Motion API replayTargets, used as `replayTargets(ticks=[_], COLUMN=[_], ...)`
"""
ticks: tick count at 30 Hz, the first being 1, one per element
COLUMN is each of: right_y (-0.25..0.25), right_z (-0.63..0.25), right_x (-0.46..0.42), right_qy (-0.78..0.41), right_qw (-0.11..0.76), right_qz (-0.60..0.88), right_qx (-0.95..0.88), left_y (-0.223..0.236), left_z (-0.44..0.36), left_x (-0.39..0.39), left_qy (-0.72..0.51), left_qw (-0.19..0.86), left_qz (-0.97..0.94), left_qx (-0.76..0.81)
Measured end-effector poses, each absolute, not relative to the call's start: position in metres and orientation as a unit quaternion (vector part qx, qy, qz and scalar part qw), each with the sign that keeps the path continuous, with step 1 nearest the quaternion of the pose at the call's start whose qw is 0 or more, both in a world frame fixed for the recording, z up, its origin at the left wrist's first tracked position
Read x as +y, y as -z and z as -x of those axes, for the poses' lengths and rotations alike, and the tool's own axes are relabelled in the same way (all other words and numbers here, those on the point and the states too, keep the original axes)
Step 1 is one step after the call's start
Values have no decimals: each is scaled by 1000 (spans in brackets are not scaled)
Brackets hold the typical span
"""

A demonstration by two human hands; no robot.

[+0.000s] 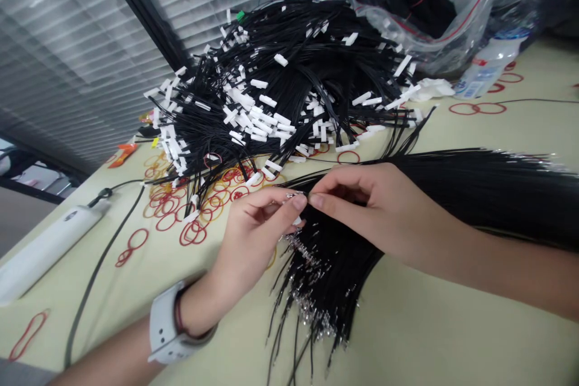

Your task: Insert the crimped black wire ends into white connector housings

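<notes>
Black wire bundle [330,277], metal terminals [307,253] bare, lying on the pale tabletop [407,338] beneath both hands. Left hand [253,235] and right hand [375,205] nearly closed, fingertips [300,201] pinching small terminal ends [294,195] between them; exact hold partly hidden. Beyond, large wire heap [280,84], white connectors [257,114] already fitted; red rubber bands [192,232] alongside. Clear plastic bag [407,6] holding further black wires.
</notes>
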State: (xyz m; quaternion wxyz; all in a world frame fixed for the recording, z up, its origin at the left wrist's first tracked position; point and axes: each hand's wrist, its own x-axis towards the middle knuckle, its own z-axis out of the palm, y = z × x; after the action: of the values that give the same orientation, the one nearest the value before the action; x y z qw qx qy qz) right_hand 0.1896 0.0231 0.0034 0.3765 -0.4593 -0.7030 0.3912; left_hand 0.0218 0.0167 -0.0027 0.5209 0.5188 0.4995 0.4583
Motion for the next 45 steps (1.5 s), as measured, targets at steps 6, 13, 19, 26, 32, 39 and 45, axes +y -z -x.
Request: replayTargets(ticks=[6,13,19,26,32,39,45], right_y=[-4,-6,-7,-15,-13,-11,-10], right_z=[-189,-188,-190,-192,-195,-193,-194], right_x=[21,21,24,26,27,29,30], right_qy=[-418,-440,-419,-348,-328,-396,-417], right_qw=[397,411,402,413,425,428,436], right_qz=[450,443,446,451,424,411,404], right_qx=[-682,-664,-681,-711,-730,-700,-687], left_y=[2,3,3,2,4,4,4], left_z=[-21,-20,-20,-21,-19,-20,-22], left_x=[15,15,16,15,15,16,15], left_qy=[-466,-466,-464,-463,-453,-452,-460], left_qw=[517,526,537,530,550,575,574], left_qz=[-529,-529,-528,-539,-534,-515,-508], left_qx=[485,475,466,464,455,446,448])
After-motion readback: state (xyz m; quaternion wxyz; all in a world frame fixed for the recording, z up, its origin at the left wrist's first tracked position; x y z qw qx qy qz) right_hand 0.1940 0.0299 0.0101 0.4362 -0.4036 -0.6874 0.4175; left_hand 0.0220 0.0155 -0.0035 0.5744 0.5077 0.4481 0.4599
